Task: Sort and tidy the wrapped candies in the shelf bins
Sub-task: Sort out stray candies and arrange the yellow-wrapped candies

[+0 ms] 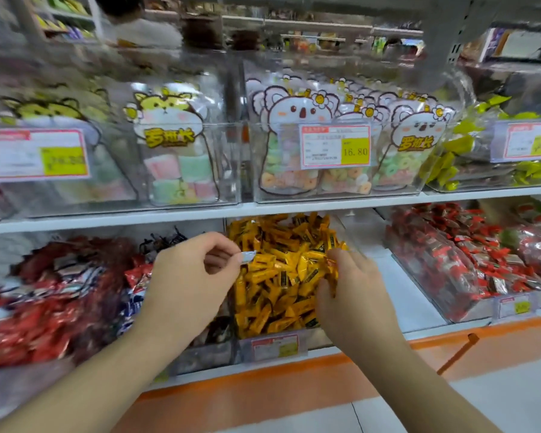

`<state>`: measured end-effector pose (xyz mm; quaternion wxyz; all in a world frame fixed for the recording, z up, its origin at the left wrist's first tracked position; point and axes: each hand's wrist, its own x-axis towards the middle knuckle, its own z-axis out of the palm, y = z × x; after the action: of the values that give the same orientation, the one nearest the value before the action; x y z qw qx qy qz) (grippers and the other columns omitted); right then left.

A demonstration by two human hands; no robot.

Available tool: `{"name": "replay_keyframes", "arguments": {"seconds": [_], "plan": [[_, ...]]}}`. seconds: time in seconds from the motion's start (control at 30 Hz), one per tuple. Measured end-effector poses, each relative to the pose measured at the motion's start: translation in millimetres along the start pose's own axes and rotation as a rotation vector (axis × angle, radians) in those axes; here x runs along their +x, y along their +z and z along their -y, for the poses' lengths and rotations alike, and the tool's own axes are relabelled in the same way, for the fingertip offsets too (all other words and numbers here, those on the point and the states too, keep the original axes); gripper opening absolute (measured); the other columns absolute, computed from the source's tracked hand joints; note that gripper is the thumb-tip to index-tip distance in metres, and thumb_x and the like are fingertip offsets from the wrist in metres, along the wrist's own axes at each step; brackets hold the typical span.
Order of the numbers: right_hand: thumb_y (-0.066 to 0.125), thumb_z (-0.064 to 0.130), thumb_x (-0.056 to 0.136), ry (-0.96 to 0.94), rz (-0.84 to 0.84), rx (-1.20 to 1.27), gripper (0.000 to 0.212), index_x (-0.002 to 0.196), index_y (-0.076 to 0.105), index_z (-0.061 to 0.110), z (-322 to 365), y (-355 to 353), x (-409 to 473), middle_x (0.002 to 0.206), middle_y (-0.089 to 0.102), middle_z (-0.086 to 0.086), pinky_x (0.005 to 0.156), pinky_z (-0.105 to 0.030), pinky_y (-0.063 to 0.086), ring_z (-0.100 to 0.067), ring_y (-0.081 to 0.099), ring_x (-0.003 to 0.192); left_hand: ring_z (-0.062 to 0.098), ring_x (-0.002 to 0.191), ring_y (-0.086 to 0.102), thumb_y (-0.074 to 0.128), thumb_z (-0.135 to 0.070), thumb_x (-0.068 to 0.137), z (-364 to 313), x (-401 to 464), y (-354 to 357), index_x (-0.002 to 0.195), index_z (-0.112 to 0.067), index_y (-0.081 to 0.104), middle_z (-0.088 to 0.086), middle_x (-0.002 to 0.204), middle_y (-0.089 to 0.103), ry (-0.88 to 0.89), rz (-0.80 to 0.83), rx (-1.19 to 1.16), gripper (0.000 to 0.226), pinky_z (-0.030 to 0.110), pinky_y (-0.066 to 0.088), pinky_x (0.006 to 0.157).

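A shop has two white shelves (263, 209) with clear bins. The yellow candies (281, 276) fill the middle bin (272, 348) on the lower shelf. The left hand (191, 276) pinches one small silver candy (248, 256). The right hand (350, 295) grabs yellow candies. Five price tags show.

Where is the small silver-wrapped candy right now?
The silver-wrapped candy is pinched in the left hand, just above the left edge of the yellow candies on the lower shelf.
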<state>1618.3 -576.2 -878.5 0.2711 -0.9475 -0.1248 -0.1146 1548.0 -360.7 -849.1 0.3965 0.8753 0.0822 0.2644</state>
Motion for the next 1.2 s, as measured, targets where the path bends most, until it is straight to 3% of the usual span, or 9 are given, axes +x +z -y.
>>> {"name": "replay_keyframes", "arguments": {"seconds": [0.13,0.23,0.33,0.43,0.63,0.83,0.97,1.13,1.2], "plan": [[0.059,0.028,0.099,-0.075,0.074,0.012,0.046,0.144,0.052,0.019,30.8,11.4,-13.8,0.138,0.056,0.001,0.104,-0.035,0.045,-0.019,0.044,0.132,-0.002,0.077,0.066,0.076,-0.028,0.091,32.8,-20.4,-37.4,0.089,-0.034,0.070,-0.020,0.083,0.070,-0.071,-0.024,0.117,0.008,0.017,0.055,0.071],[0.060,0.021,0.098,-0.059,0.093,0.013,0.040,0.138,0.058,0.019,34.8,17.5,-12.9,0.131,0.061,-0.001,0.093,-0.035,0.050,-0.021,0.054,0.121,-0.004,0.068,0.059,0.070,-0.041,0.094,57.6,-36.2,-49.2,0.112,-0.039,0.065,-0.028,0.111,0.061,-0.134,0.084,0.252,0.018,0.012,0.050,0.071],[0.057,0.010,0.096,-0.027,0.069,0.005,0.033,0.126,0.065,0.021,24.2,17.1,-3.9,0.117,0.069,0.000,0.075,-0.029,0.045,-0.023,0.064,0.096,-0.005,0.105,0.046,0.065,-0.037,0.097,64.0,-43.4,-50.6,0.126,-0.039,0.060,-0.027,0.126,0.051,-0.096,0.141,0.276,0.029,0.012,0.037,0.093],[0.058,0.006,0.094,0.028,-0.028,0.028,0.026,0.111,0.068,0.022,9.3,9.0,4.5,0.104,0.073,0.001,0.072,-0.030,0.042,-0.022,0.061,0.087,-0.010,0.116,0.043,0.063,-0.031,0.098,53.4,-40.6,-43.8,0.125,-0.037,0.062,-0.029,0.128,0.053,0.033,0.162,0.246,0.028,0.013,0.036,0.104],[0.067,-0.001,0.085,-0.025,-0.113,-0.070,0.028,0.109,0.068,0.014,-29.0,5.6,15.6,0.110,0.067,-0.005,0.086,-0.023,0.030,-0.027,0.054,0.111,-0.007,0.104,0.050,0.056,-0.034,0.101,18.7,-10.0,10.8,0.132,-0.035,0.056,-0.029,0.133,0.047,0.221,0.304,0.211,0.031,0.008,0.039,0.093],[0.068,0.005,0.089,-0.020,-0.108,-0.042,0.025,0.111,0.067,0.019,-51.8,6.7,22.5,0.119,0.063,0.000,0.095,-0.019,0.028,-0.021,0.050,0.120,0.012,0.133,0.048,0.055,-0.038,0.102,-12.1,31.0,95.0,0.150,-0.034,0.042,-0.022,0.153,0.037,0.256,0.483,0.259,0.050,0.037,0.050,0.104],[0.064,0.006,0.090,-0.034,-0.106,-0.034,0.025,0.112,0.066,0.017,-57.4,8.8,25.0,0.117,0.063,0.001,0.094,-0.012,0.026,-0.020,0.051,0.119,0.017,0.152,0.029,0.055,-0.041,0.101,-7.0,44.1,137.8,0.159,-0.029,0.033,-0.013,0.167,0.026,0.285,0.637,0.392,0.063,0.038,0.033,0.122],[0.062,0.007,0.091,-0.034,-0.100,-0.007,0.026,0.115,0.066,0.016,-62.0,8.7,25.9,0.116,0.061,0.002,0.090,-0.014,0.029,-0.017,0.050,0.116,0.018,0.137,0.049,0.048,-0.039,0.103,0.2,37.3,137.9,0.146,-0.031,0.050,-0.010,0.150,0.050,0.341,0.668,0.421,0.045,0.039,0.047,0.109],[0.063,0.007,0.091,-0.039,-0.097,0.000,0.026,0.116,0.067,0.015,-62.7,8.6,25.3,0.117,0.062,0.001,0.092,-0.016,0.030,-0.017,0.051,0.117,0.014,0.141,0.044,0.045,-0.040,0.104,3.4,34.6,133.0,0.150,-0.031,0.048,-0.012,0.152,0.050,0.362,0.681,0.433,0.047,0.039,0.043,0.113]]}}
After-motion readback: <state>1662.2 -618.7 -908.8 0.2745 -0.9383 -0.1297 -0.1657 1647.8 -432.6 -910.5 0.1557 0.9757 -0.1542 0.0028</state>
